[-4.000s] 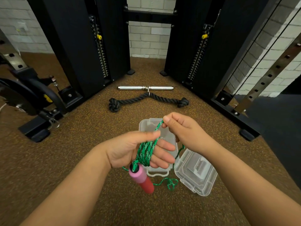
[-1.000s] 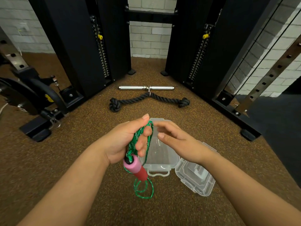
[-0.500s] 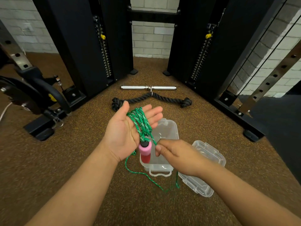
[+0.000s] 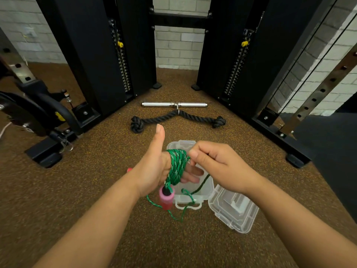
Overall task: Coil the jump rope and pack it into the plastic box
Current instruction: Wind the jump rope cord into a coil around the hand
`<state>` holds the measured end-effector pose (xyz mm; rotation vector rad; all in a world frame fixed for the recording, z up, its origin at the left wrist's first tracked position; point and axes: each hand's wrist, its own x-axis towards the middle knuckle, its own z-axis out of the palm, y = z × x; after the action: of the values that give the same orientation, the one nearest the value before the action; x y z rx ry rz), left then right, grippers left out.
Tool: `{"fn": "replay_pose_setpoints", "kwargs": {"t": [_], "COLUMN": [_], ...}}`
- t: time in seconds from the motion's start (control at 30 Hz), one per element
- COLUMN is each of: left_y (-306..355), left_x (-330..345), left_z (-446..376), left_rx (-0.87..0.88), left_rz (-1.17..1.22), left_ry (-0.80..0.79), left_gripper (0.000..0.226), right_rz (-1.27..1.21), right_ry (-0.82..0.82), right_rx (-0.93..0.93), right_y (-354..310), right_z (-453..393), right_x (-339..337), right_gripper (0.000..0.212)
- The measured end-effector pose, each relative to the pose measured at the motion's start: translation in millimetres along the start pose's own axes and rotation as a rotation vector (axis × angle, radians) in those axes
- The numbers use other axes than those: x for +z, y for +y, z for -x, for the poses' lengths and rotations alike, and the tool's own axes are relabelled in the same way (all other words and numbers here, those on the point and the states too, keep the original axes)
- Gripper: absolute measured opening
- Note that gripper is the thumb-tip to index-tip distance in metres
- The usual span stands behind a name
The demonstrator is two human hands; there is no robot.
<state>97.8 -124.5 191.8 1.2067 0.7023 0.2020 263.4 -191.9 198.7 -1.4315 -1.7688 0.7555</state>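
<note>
The green jump rope (image 4: 176, 165) is wound in several loops around the straight fingers of my left hand (image 4: 152, 171), whose thumb points up. Its pink and red handle (image 4: 166, 197) hangs below that hand. A small red piece (image 4: 129, 169) shows behind my left wrist. My right hand (image 4: 218, 165) pinches the rope at the top of the coil. A loose length trails down to the floor by the open clear plastic box (image 4: 204, 188), which sits under my hands. Its lid (image 4: 233, 211) lies beside it on the right.
On the brown floor beyond the box lie a black knotted rope attachment (image 4: 177, 118) and a short metal bar (image 4: 173, 104). Two black weight-stack columns (image 4: 108, 60) (image 4: 228, 60) stand behind. A black machine base (image 4: 46, 151) sits at the left and a frame foot (image 4: 295, 159) at the right.
My left hand has turned thumb-up with the rope wrapped tighter round its fingers. My right hand has risen from beside the handle to the top of the coil, pinching the rope.
</note>
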Motion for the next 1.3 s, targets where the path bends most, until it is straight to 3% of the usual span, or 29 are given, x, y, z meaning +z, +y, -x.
{"fn": "replay_pose_setpoints", "kwargs": {"t": [0.2, 0.37, 0.53, 0.67, 0.77, 1.3], "left_y": [-4.2, 1.3, 5.5, 7.9, 7.7, 5.9], "left_x": [4.1, 6.2, -7.3, -32.6, -43.3, -58.9], "left_z": [1.9, 8.8, 8.9, 7.6, 8.4, 11.6], "left_rx": [-0.074, -0.085, 0.053, 0.169, 0.209, 0.273], "left_rz": [-0.077, -0.082, 0.192, 0.555, 0.606, 0.726], "left_ry": [-0.215, -0.263, 0.030, 0.252, 0.362, 0.582], "left_gripper": [0.112, 0.059, 0.047, 0.048, 0.048, 0.050], "right_rz": [0.047, -0.017, -0.258, -0.142, -0.115, -0.246], "right_ry": [0.078, 0.037, -0.058, -0.125, -0.050, 0.011], "right_rx": [0.061, 0.115, 0.277, 0.305, 0.335, 0.425], "right_y": [5.2, 13.3, 24.4, 35.2, 39.3, 53.8], "right_z": [-4.4, -6.4, -3.6, 1.4, 2.6, 3.8], "right_x": [-8.1, -2.7, -6.3, -8.6, -9.3, -27.5], "right_gripper": [0.026, 0.029, 0.029, 0.028, 0.030, 0.033]}}
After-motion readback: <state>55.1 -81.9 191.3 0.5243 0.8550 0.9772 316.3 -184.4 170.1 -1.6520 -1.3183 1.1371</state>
